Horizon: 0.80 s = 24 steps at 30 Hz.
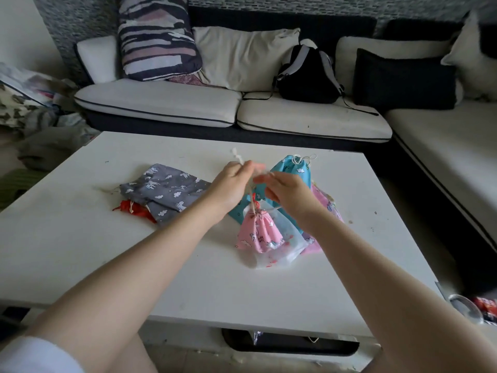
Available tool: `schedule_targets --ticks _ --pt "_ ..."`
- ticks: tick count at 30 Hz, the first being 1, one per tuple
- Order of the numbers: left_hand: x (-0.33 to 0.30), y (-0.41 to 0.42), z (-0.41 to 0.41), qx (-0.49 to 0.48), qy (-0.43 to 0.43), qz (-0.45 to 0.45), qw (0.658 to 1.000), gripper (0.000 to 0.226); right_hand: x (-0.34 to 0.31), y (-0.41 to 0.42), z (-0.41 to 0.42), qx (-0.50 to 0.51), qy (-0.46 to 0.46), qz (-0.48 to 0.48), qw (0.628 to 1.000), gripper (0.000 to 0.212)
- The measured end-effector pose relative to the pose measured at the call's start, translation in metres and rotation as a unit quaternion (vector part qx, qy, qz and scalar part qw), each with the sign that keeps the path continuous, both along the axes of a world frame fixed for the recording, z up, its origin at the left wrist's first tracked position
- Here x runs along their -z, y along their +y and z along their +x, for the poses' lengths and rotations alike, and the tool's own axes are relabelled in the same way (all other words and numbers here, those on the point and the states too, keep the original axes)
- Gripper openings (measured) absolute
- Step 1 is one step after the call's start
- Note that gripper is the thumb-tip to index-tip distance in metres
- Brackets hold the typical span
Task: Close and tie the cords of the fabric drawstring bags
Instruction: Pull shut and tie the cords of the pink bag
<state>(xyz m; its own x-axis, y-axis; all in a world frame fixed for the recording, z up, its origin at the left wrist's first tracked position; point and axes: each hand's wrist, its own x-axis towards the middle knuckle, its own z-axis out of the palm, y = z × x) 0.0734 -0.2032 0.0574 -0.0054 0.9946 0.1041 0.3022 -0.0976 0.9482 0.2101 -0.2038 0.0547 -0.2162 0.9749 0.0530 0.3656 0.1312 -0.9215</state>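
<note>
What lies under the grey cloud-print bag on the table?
A red bag pokes out from under the grey bag at its near-left edge, with a cord end showing. The rest of it is covered.

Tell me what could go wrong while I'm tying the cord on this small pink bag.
1. The small pink bag seems to hang from its cord, held by the left hand and right hand; a slip could loosen its gathered mouth.
2. It rests against a translucent pouch and may drag it.
3. The blue bag stands just behind; its cords could snag.
</note>
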Motion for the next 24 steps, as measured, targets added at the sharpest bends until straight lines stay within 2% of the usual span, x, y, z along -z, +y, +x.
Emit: schedule_targets --ticks 2,5,9,11,14,16,19,22,24 --pt "-0.009 -0.003 0.005 0.047 0.009 0.028 0.998 0.033 -0.006 -0.004 -0.007 -0.045 -0.035 0.044 0.997 0.03" --pt "-0.009 -0.007 0.006 0.063 -0.013 0.017 0.998 0.032 -0.012 -0.005 -0.013 -0.045 -0.041 0.073 0.995 0.035" --pt "0.005 -0.013 0.005 0.093 -0.119 -0.057 0.987 0.028 -0.014 0.002 -0.009 0.013 0.079 0.021 0.997 0.029" --pt "0.016 -0.013 0.003 0.111 -0.095 -0.064 0.987 0.027 -0.012 0.006 -0.005 0.019 0.104 -0.004 0.994 0.03" --pt "0.026 -0.009 -0.003 0.063 -0.03 -0.067 0.995 0.032 -0.002 0.013 0.002 0.058 0.006 -0.008 0.998 0.029" --pt "0.031 -0.003 -0.008 0.018 -0.004 -0.086 0.996 0.035 0.003 0.015 0.005 0.089 -0.002 -0.055 0.995 0.034" --pt "0.034 0.0 -0.007 0.01 0.05 -0.109 0.993 0.036 -0.005 0.012 0.004 0.077 0.08 -0.099 0.989 0.045" --pt "0.027 -0.008 0.0 0.067 0.136 -0.121 0.981 0.036 -0.024 0.008 -0.008 0.041 0.213 -0.14 0.966 0.046" --pt "0.024 -0.012 0.003 0.117 0.134 -0.137 0.975 0.032 -0.03 0.009 -0.016 0.026 0.269 -0.165 0.949 0.044"
